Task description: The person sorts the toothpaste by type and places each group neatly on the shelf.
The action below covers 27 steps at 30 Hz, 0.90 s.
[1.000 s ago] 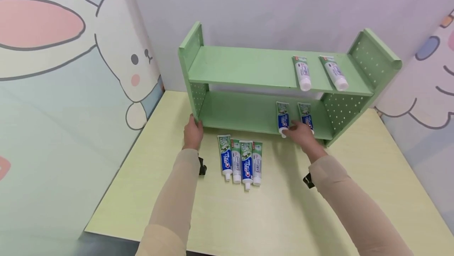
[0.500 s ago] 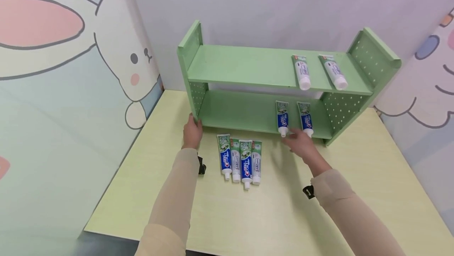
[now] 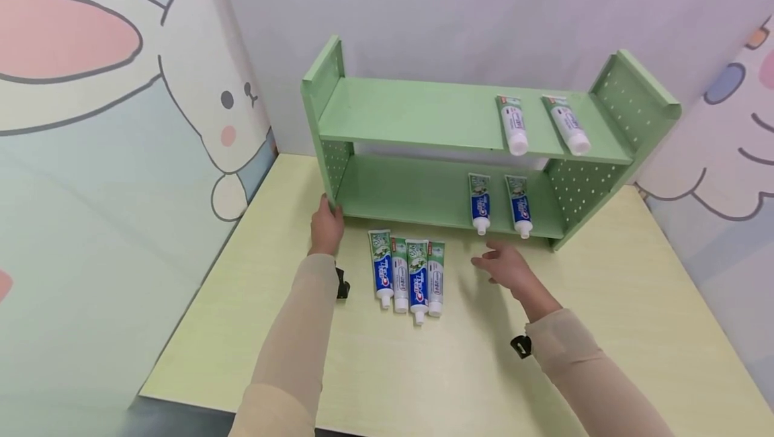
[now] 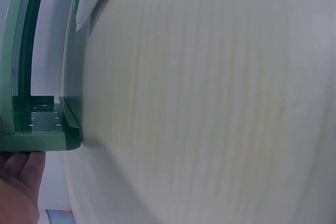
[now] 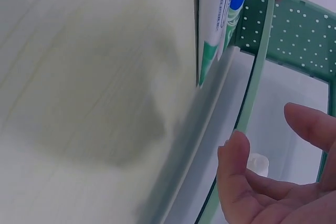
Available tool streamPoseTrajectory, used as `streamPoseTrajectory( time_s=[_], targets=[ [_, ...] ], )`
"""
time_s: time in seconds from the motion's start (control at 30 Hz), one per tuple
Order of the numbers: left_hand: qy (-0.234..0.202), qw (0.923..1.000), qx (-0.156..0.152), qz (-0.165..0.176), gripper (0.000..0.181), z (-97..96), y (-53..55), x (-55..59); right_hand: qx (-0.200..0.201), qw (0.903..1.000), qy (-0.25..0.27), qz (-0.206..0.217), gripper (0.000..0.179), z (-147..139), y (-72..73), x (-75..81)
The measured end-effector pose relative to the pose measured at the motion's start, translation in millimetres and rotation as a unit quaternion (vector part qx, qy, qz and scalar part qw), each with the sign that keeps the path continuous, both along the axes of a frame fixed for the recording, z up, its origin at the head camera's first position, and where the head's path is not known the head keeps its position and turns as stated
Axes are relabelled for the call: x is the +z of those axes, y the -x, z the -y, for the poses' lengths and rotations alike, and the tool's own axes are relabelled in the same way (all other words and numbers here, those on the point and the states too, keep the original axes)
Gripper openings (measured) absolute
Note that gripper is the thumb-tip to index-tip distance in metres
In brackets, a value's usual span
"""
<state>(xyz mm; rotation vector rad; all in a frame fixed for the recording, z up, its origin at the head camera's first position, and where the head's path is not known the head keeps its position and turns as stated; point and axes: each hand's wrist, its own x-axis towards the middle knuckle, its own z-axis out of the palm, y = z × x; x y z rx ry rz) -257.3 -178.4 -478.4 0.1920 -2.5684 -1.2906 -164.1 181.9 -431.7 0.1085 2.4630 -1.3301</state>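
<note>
A green two-tier shelf (image 3: 411,188) stands on the table. My left hand (image 3: 326,228) grips the lower front edge of its left side panel (image 4: 39,141), fingers on the outside. My right hand (image 3: 504,267) is in front of the lower tier, thumb and fingers apart, holding nothing. Just beyond it, two blue-and-green toothpaste tubes (image 3: 480,205) lie on the lower tier, caps past the front edge. Between my hands, a row of several toothpaste tubes (image 3: 417,279), blue-green ones alternating with white-green ones, lies on the table.
Two white-and-green toothpaste tubes (image 3: 512,126) lie on the right part of the upper tier (image 3: 417,111), caps toward me. A light wood table (image 3: 387,376) lies under everything. Walls with cartoon prints (image 3: 181,289) close in the left, back and right.
My right hand has let go of the left blue-and-green toothpaste tube on the lower tier and drawn back toward me. My left hand stays at the shelf's side panel.
</note>
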Motion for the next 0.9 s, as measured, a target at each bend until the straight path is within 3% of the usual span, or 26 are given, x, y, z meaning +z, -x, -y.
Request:
streamPoseTrajectory(
  time_s=[0.43, 0.9],
  targets=[
    [0.010, 0.9999, -0.002, 0.003, 0.040, 0.7, 2.9, -3.1, 0.008, 0.9997, 0.008, 0.021, 0.072, 15, -14.1, -4.1],
    [-0.001, 1.0000, 0.000, 0.002, 0.041, -0.5, 0.2, 1.7, 0.010, 0.9995, -0.007, 0.028, 0.063, 36, -25.6, -15.4]
  ],
)
